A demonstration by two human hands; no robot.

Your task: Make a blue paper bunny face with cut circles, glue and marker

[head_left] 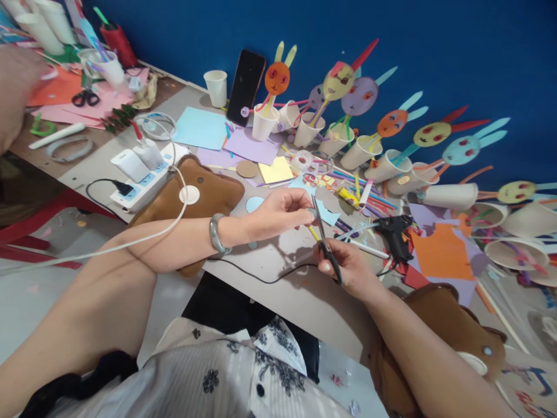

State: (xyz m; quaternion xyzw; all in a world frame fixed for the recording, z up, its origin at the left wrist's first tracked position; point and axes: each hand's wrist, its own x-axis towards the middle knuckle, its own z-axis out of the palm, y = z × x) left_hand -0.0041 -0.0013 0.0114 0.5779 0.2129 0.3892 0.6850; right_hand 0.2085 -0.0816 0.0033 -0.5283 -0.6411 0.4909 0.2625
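Note:
My right hand grips a pair of black-handled scissors, blades pointing up and away from me. Close to those blades, my left hand has thumb and fingers pinched together; whatever is between them is too small to make out. Just beyond the fingertips is a piece of light blue paper, and I cannot tell whether it is held or lying on the table. A light blue paper circle lies behind my left wrist. Both hands are above the grey table.
Paper cups with rabbit-faced sticks line the blue wall. A black glue gun lies right of my hands, near orange paper. A power strip stands left, its white cable crossing my left arm. Another person's hand is far left.

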